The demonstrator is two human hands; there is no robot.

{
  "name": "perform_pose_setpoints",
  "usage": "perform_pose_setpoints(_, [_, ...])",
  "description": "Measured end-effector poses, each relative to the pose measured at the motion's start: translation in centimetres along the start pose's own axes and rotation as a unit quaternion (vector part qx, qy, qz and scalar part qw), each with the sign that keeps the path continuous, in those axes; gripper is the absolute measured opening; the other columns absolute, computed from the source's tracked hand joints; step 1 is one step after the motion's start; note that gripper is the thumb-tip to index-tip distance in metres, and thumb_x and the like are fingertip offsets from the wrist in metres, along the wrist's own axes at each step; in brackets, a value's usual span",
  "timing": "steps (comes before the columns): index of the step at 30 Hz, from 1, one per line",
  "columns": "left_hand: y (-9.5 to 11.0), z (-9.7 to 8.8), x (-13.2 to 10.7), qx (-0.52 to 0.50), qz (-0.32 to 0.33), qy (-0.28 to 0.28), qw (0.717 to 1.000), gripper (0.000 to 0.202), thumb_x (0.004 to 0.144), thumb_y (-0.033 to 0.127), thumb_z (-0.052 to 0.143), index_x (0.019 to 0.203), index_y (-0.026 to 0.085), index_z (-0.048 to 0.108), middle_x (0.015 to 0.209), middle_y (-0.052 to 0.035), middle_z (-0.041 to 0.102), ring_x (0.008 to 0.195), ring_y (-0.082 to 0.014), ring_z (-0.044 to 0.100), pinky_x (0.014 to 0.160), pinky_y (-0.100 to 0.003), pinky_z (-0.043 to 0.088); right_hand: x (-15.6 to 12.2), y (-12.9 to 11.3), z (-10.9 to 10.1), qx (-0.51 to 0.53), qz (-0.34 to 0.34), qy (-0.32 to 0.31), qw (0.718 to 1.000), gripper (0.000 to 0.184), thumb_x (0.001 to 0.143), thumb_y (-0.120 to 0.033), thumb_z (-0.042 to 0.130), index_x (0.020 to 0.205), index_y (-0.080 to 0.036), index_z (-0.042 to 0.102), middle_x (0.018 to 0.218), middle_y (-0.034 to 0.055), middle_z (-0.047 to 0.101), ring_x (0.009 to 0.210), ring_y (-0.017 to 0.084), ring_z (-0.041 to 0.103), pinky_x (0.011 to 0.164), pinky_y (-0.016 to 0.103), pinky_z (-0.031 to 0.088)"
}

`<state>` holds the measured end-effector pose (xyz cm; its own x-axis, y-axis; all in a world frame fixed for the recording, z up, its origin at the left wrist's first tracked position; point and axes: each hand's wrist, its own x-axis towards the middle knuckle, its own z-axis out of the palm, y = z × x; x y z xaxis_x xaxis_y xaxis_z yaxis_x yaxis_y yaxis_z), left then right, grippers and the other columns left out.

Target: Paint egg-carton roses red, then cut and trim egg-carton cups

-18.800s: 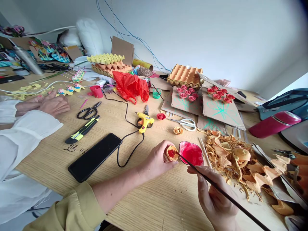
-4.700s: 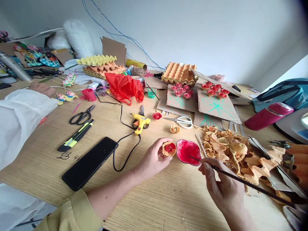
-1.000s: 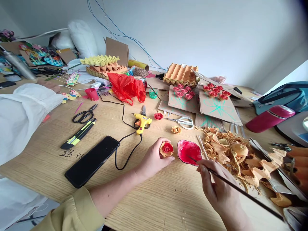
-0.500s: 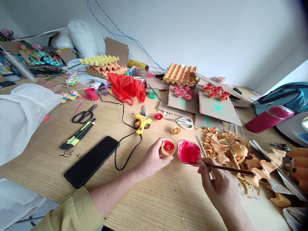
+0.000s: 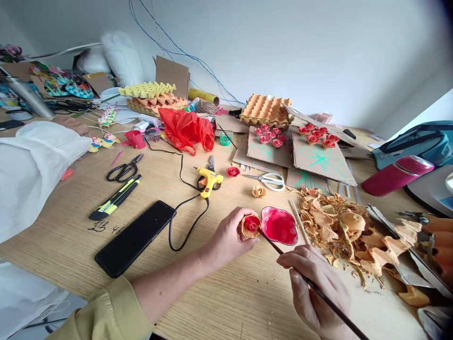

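My left hand (image 5: 228,236) is closed around a small orange egg-carton rose (image 5: 250,225) whose centre is painted red. My right hand (image 5: 314,288) pinches a long thin dark paintbrush (image 5: 304,278); its tip touches the rose's right side. Just right of the rose lies a shallow dish of red paint (image 5: 279,225) on the wooden table (image 5: 159,184). An unpainted orange rose (image 5: 259,191) and a finished red rose (image 5: 232,171) lie further back.
Orange carton scraps (image 5: 350,231) are heaped at the right. A yellow glue gun (image 5: 209,180) with its cord, a black phone (image 5: 134,238), a utility knife (image 5: 115,203), black scissors (image 5: 124,167), white scissors (image 5: 271,179) lie about. Another person's white sleeve (image 5: 31,165) rests at left.
My right hand has lifted the brush out of the red paint dish and brought its tip to the rose. My left hand has tilted the rose toward the brush.
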<state>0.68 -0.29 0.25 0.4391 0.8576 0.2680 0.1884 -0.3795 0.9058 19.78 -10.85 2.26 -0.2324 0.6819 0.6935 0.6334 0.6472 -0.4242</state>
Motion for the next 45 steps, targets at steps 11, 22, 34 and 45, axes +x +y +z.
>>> perform_pose_setpoints(11, [0.2,0.0,-0.2,0.032,0.030,0.002,0.999,0.038,0.074,0.007,0.072,0.107,0.021,0.057,0.103,-0.0018,0.067,0.092,-0.0170,0.065,0.085,-0.027,0.052,0.8,-0.2,0.4,-0.071,-0.039,-0.020,0.997,0.024,0.092,-0.003,0.052,0.111,-0.015,0.061,0.084,0.0044,0.068,0.071,0.015,0.062,0.074,0.031,0.052])
perform_pose_setpoints(22, [0.1,0.0,-0.2,0.030,0.027,-0.002,0.999,0.038,0.075,0.008,0.071,0.109,0.020,0.058,0.104,-0.0021,0.067,0.095,-0.0173,0.064,0.086,-0.028,0.051,1.2,-0.6,0.3,-0.065,-0.043,-0.012,0.997,0.024,0.093,-0.003,0.051,0.110,-0.016,0.061,0.083,0.0045,0.068,0.071,0.015,0.063,0.072,0.030,0.053])
perform_pose_setpoints(34, [0.2,-0.1,0.0,0.026,0.010,0.001,1.000,0.039,0.073,0.006,0.073,0.107,0.019,0.059,0.102,-0.0037,0.068,0.094,-0.0194,0.065,0.086,-0.030,0.052,0.2,-0.1,0.1,-0.047,-0.029,-0.001,0.998,0.024,0.092,-0.004,0.054,0.111,-0.015,0.062,0.086,0.0057,0.066,0.076,0.016,0.062,0.072,0.031,0.053])
perform_pose_setpoints(45, [-0.1,0.0,0.2,-0.071,-0.031,-0.001,0.997,0.043,0.073,0.006,0.074,0.112,0.019,0.060,0.106,-0.0035,0.070,0.096,-0.0173,0.068,0.085,-0.026,0.055,0.4,1.1,-0.9,-0.128,0.066,0.042,0.989,0.012,0.099,-0.015,0.051,0.100,-0.020,0.062,0.076,0.0006,0.066,0.067,0.013,0.063,0.064,0.026,0.050])
